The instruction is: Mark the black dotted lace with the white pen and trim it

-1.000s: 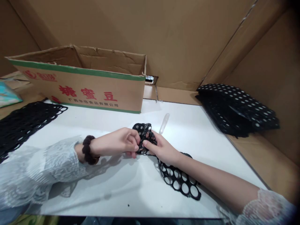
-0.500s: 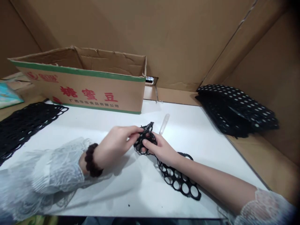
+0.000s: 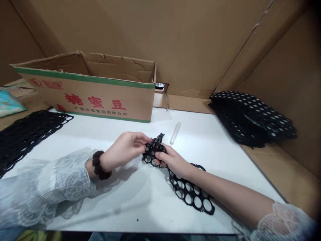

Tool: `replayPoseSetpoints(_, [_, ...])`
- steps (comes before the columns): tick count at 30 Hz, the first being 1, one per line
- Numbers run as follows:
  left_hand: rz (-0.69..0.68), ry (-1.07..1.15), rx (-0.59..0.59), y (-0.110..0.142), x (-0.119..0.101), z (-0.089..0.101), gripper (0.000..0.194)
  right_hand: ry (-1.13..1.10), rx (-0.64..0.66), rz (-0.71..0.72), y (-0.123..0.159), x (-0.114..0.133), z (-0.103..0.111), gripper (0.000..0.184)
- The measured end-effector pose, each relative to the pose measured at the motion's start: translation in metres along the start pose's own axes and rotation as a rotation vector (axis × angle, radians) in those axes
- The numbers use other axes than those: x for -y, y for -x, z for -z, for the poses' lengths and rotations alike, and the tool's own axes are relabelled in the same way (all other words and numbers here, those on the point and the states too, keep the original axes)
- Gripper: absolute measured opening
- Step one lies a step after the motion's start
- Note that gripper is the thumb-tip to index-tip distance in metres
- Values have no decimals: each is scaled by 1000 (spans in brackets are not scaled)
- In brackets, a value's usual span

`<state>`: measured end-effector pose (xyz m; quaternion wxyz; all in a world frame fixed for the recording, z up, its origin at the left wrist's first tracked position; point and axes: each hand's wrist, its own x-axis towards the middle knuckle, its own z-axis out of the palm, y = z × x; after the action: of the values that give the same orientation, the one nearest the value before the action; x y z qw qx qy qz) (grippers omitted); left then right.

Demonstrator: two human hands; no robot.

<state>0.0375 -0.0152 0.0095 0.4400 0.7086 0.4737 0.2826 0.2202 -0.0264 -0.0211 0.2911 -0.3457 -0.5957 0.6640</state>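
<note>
A black perforated sheet (image 3: 189, 192) with rows of round holes lies partly on the white table, its far end bunched up between both hands. My right hand (image 3: 173, 160) grips that bunched end, thumb on top; the forearm crosses over the flat part. At the left side of the bunch, my left hand (image 3: 129, 147) pinches the sheet's edge between thumb and fingers. A small crumpled black tip sticks up between the hands. Just beyond the right hand rests a narrow translucent whitish piece (image 3: 175, 133), touched by neither hand.
An open cardboard box (image 3: 100, 97) stands at the back left. Black perforated sheets (image 3: 27, 134) lie at the left, and a stack of similar sheets (image 3: 253, 117) sits at the right edge. A blue-green packet (image 3: 10, 103) is far left. Cardboard walls (image 3: 190, 43) enclose the table (image 3: 105, 207).
My left hand has shifted slightly at the bunched end, its fingers now lower and more curled. The crumpled tip has changed shape a little. My right hand stays nearly still.
</note>
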Motion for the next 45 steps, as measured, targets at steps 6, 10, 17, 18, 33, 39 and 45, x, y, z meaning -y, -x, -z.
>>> replayPoseSetpoints(6, [-218, -598, -558, 0, -12, 27, 29, -29, -22, 34, 2, 0, -1, 15])
replayPoseSetpoints(10, [-241, -480, -353, 7, -11, 0, 30, 3, -55, 79, 1, 0, -5, 25])
replayPoseSetpoints(17, [-104, -104, -88, 11, -10, -13, 32, 127, -42, 77, 0, -2, -4, 31])
replayPoseSetpoints(18, [-81, -62, -62, 11, -10, -11, 32, 137, -22, 62, 0, -2, -4, 31])
replayPoseSetpoints(33, [-161, -171, -479, 1, -11, 19, 28, 40, 65, 24, 3, -1, -5, 20])
replayPoseSetpoints(39, [-563, -692, -477, 16, -3, -2, 28, 203, -34, 124, 9, 7, -12, 13])
replayPoseSetpoints(45, [-612, -745, -586, 30, -5, -11, 29, 261, -169, 219, 12, 10, -15, 19])
